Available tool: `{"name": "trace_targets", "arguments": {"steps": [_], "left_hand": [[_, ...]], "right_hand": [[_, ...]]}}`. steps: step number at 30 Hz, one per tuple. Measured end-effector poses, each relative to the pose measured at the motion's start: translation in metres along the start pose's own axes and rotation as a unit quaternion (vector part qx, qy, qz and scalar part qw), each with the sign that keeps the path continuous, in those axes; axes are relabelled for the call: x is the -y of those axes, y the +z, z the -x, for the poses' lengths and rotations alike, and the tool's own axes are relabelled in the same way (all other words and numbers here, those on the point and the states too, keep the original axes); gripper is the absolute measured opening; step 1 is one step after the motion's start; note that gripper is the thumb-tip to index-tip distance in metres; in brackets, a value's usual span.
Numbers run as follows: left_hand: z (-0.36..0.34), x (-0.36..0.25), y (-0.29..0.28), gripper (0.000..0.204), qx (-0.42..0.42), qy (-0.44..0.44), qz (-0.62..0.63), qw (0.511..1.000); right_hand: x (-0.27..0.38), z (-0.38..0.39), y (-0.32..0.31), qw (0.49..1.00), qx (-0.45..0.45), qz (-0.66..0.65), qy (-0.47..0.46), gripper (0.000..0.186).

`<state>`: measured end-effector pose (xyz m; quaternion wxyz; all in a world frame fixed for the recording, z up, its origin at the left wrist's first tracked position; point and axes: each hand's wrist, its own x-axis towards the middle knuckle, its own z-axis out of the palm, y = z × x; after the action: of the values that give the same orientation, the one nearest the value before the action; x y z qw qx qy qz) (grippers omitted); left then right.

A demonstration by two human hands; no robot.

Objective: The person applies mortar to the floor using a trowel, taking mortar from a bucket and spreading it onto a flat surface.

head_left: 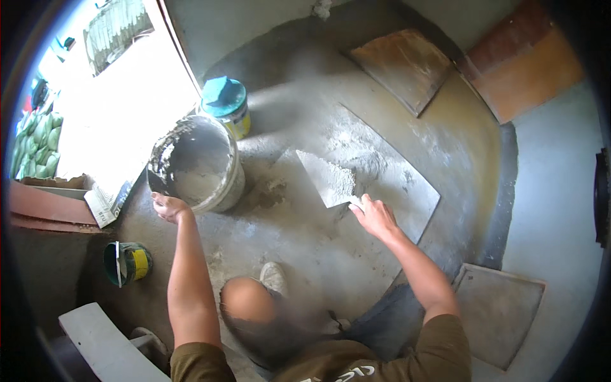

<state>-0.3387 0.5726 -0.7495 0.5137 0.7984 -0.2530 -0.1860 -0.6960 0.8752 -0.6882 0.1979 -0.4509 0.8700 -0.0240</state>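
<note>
My left hand (169, 206) grips the front left rim of a large grey bucket (226, 191), splattered inside and holding pale grey material. My right hand (375, 218) is closed on the handle of a trowel (323, 181), whose pointed blade carries a load of pale, crumbly powder. The trowel is over a square grey board (414, 197) on the floor, with more grey powder (377, 162) spread and heaped on it. The trowel is to the right of the bucket, apart from it.
Behind the bucket stands a teal-lidded pail (237, 111); a small dark-green bucket (127, 263) is lower left. Brown panels (401, 67) lie near the back wall, a grey tray (499, 312) lower right. A bright doorway with green sacks (41, 146) opens left. My bent knee (248, 299) is below.
</note>
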Motion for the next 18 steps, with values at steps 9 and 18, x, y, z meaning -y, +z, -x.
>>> {"name": "trace_targets", "arguments": {"steps": [9,18], "left_hand": [[0.004,-0.004,-0.004,0.065,0.015,-0.015,0.010,1.000],[-0.002,-0.003,-0.007,0.062,0.017,-0.012,0.033,0.999]], "right_hand": [[0.151,-0.020,-0.101,0.976,0.048,-0.037,-0.207,0.045],[0.276,-0.097,-0.015,0.876,0.301,-0.306,-0.221,0.062]]}}
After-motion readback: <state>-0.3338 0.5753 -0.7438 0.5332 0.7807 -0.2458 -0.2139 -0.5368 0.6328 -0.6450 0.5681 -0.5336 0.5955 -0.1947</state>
